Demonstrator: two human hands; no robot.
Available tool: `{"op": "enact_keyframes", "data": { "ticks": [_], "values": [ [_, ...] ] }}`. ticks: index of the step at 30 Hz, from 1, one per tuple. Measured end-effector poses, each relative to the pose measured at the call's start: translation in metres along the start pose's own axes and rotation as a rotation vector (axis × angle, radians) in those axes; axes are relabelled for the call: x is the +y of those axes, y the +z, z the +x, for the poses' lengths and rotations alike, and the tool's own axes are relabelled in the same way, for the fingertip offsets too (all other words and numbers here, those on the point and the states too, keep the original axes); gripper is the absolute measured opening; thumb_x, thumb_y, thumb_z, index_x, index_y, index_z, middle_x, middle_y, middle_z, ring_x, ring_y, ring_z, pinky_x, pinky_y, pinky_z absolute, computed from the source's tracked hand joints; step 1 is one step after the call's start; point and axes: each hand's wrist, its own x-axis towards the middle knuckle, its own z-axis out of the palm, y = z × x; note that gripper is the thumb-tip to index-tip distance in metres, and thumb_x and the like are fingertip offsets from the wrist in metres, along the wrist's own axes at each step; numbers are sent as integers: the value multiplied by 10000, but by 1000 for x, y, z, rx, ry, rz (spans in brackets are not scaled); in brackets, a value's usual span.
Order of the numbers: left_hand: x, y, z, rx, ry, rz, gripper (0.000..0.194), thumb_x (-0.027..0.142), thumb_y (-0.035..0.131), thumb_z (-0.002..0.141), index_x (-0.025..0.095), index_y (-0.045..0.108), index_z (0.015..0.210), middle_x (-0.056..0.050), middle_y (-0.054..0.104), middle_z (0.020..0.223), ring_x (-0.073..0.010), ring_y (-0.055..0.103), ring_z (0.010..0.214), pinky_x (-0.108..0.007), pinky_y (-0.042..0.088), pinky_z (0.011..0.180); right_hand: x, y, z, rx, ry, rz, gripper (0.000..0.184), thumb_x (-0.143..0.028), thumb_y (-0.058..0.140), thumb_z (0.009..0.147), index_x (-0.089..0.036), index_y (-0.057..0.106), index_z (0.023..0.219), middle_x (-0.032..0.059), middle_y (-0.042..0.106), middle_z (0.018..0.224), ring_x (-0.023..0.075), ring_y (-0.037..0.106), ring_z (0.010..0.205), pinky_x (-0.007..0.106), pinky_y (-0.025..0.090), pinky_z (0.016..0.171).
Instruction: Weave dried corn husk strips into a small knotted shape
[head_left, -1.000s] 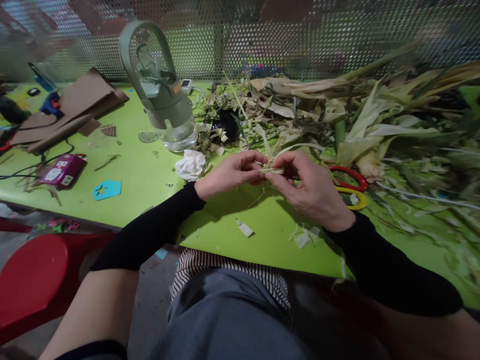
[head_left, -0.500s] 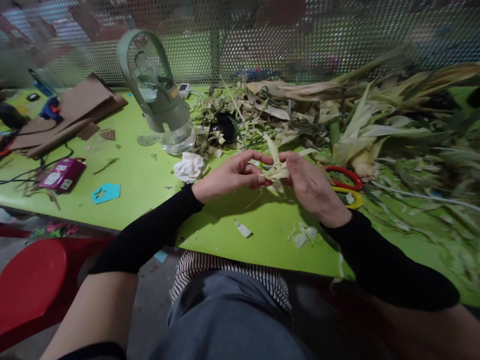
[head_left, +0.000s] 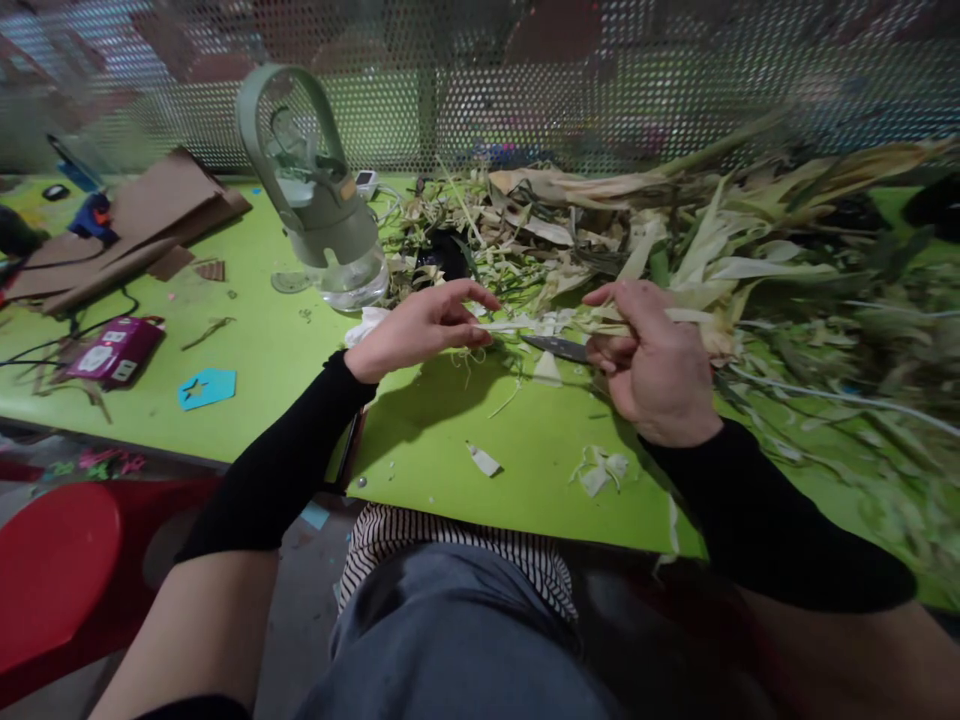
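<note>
My left hand (head_left: 431, 328) is over the middle of the table, its thumb and fingers closed on a pale corn husk strip (head_left: 506, 325). Fine fibres dangle beneath those fingers. On the right, my right hand (head_left: 649, 360) has its fingers curled round the scissors; their dark blade (head_left: 559, 347) sticks out leftward, and the handles are hidden by the hand. More pale husk lies by its index finger. Below the hands, a small husk scrap (head_left: 484, 460) and a tangled husk scrap (head_left: 600, 470) rest on the green table (head_left: 427, 440).
A heap of corn husks (head_left: 720, 250) fills the back right. A green-topped water bottle (head_left: 334, 235) stands left of it, near crumpled white tissue (head_left: 367, 325). Farther left are cardboard (head_left: 161, 205), a purple box (head_left: 116, 350) and a blue paper piece (head_left: 206, 388). A red stool (head_left: 56, 565) stands beside the table.
My hands have moved apart: the left went left, the right went right. The right hand left the husk piece and now covers the red and yellow scissor handles. The scissor blade has come into view.
</note>
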Motion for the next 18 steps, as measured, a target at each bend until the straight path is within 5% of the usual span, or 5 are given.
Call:
{"op": "enact_keyframes", "data": {
  "ticks": [4,8,11,13,18],
  "values": [
    [3,-13,-3,-26,-53,127,342,286,702,926,157,647,1238,-78,798,1032,-157,739,943,-294,550,863,3,1,-2,-47,-14,-21,326,-537,780,885,-254,642,799,-56,406,635,93,198,485,315,172,458],
    [9,4,-2,-20,76,202,461,377,768,882,200,646,1290,-119,670,1475,-224,644,1306,-341,505,1065,13,5,-9,-153,-31,-134,390,-622,725,920,-247,675,828,-66,394,610,93,244,462,281,178,424],
    [9,27,1,-95,81,109,533,501,701,939,158,605,1336,-125,760,1227,-207,713,1075,-343,535,956,19,9,-14,-202,-50,-217,406,-650,700,940,-254,694,851,-50,433,637,102,345,490,265,286,436],
    [6,41,3,-99,69,64,410,482,632,990,144,622,1222,-76,761,1026,-162,696,908,-313,529,884,20,11,-16,-223,-71,-232,454,-701,674,936,-256,682,846,-38,460,663,108,394,510,268,343,449],
    [6,53,3,-30,5,-127,331,404,496,1078,191,522,827,43,516,709,-76,466,615,-226,421,637,14,13,-18,-316,-107,-238,545,-803,608,914,-262,674,898,-32,471,688,119,409,522,282,376,452]
  ]
}}
